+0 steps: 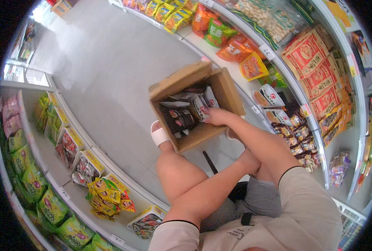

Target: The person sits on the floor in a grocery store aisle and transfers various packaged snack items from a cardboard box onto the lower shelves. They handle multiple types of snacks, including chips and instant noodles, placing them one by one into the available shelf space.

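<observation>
An open cardboard box (192, 141) stands in front of me between the shelves, with black and white snack packets inside. My right hand (219, 117) reaches over its near right wall, its fingers on a white snack packet (199, 108) in the box. Another white packet (211, 96) lies beside it, and dark packets (179, 118) fill the left part. My left forearm crosses my lap, and my left hand (250, 161) rests near my right knee under the right forearm; its fingers are largely hidden. Similar white packets (268, 95) lie on the lower right shelf.
Shelving with a price-tag rail (261, 47) curves along the right, holding orange and green pouches and red-and-tan packets (314, 70). At the left, another shelf holds green bags (52, 207), plastic tubs of snacks (87, 168) and yellow packets (105, 194). Grey tiled floor (110, 75) lies between.
</observation>
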A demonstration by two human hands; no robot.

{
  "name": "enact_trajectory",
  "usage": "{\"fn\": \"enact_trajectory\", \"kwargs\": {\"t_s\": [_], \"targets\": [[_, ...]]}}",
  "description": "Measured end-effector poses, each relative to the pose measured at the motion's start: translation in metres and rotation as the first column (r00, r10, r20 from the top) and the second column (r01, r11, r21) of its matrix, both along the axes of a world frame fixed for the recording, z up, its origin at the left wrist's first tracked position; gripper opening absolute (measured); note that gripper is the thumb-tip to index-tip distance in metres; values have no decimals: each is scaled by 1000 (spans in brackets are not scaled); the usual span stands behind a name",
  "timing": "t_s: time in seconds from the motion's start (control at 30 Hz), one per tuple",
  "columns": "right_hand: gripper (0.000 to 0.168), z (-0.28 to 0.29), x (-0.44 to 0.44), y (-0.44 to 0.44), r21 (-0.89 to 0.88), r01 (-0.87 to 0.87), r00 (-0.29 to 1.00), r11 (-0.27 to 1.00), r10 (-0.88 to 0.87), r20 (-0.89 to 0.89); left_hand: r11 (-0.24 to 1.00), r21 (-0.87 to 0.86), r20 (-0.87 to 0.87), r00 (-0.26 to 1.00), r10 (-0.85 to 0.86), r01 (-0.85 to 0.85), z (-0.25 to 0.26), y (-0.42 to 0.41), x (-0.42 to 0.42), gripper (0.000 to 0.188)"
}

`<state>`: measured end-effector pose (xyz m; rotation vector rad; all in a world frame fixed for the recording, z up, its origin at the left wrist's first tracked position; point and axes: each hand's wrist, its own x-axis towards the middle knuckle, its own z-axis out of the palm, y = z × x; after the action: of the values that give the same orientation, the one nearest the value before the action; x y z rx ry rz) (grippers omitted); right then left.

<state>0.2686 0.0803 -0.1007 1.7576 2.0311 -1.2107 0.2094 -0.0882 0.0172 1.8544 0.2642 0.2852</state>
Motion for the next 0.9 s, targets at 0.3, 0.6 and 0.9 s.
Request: {"fn": "enact_trajectory", "kwargs": {"t_s": [0.3, 0.6, 0.9], "targets": [[32, 183, 12, -13, 339, 724, 679, 601, -533, -505, 947, 296, -203, 977, -69, 128, -45, -71, 23, 26], [36, 229, 83, -45, 443, 859, 507, 257, -551, -663, 945, 208, -322, 930, -179, 254, 26, -14, 26, 24], [21, 221, 153, 12, 641, 751, 614, 156, -522, -592, 976, -215, -460, 886, -69, -36, -59, -38, 23, 52]]}}
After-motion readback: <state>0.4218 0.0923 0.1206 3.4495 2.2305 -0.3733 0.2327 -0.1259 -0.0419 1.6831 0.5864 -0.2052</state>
